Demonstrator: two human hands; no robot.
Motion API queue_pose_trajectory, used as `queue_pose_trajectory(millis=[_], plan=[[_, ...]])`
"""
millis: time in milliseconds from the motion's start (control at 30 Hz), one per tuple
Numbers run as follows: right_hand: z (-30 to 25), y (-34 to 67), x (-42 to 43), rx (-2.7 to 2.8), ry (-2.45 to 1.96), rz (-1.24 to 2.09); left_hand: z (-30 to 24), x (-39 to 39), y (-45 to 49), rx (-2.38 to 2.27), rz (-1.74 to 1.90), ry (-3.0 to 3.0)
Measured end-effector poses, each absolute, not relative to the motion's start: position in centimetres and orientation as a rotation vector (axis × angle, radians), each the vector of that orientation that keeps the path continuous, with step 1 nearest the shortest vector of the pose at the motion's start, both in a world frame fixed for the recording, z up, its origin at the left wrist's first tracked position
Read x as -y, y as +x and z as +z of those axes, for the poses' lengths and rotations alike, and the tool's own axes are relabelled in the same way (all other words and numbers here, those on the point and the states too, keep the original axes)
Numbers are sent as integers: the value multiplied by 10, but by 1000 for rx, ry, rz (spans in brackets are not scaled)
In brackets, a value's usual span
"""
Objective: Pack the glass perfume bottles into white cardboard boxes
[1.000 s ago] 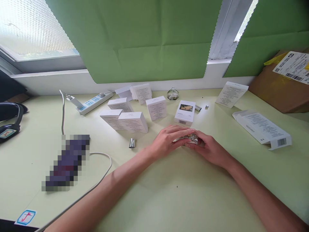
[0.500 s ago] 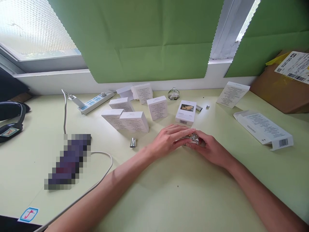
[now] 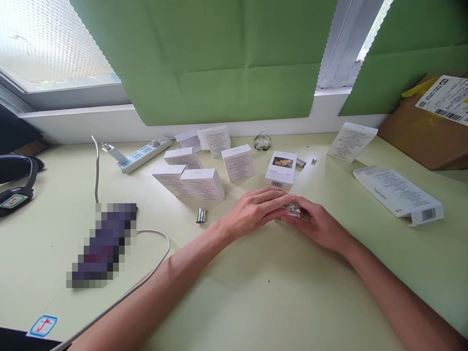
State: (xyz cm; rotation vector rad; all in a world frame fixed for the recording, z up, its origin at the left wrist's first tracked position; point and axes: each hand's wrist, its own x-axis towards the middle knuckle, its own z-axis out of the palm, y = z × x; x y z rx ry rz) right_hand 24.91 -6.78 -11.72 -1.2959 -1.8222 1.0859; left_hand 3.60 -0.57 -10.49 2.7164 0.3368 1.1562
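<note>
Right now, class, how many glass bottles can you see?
2. The free bottle is at the back of the table; the held bottle is between the left hand and right hand, partly covered. More may be hidden in the boxes.

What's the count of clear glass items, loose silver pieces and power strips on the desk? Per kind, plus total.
Clear glass: 2 (held item, rear bottle)
Loose silver: 3 (left piece, middle piece, right piece)
Power strip: 1
Total: 6

Bottle (image 3: 294, 209) between left grip (image 3: 254, 210) and right grip (image 3: 319, 224), box (image 3: 280, 170) behind.
</note>
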Motion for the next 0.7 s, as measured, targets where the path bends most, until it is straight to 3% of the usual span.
queue_pose_trajectory(millis=[500,700], plan=[[-119,248,67,1829,-1285,1097,-113,8,37,-358,1174,2680],[-105,295,67,1810,-1544,1115,-118,11,37,-421,1203,2671]])
